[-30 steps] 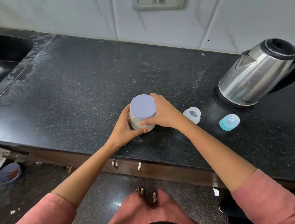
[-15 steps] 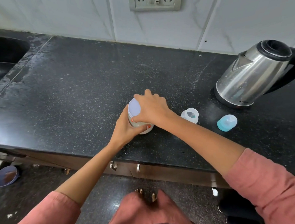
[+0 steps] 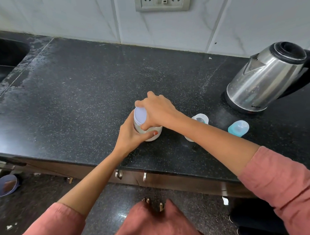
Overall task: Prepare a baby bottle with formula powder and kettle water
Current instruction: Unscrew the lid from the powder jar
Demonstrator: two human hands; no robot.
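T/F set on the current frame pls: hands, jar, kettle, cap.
1. The left hand grips the jar by its body. True.
2. The blue cap lies on the counter near the base of the kettle. True.
3. The right hand holds the kettle. False: it grips the lid of the jar.
4. The kettle stands to the left of the jar. False: it stands to the jar's right, further back towards the wall.

Open counter (image 3: 71,96) leftward; kettle (image 3: 264,77), blue cap (image 3: 238,128) stand rightward.
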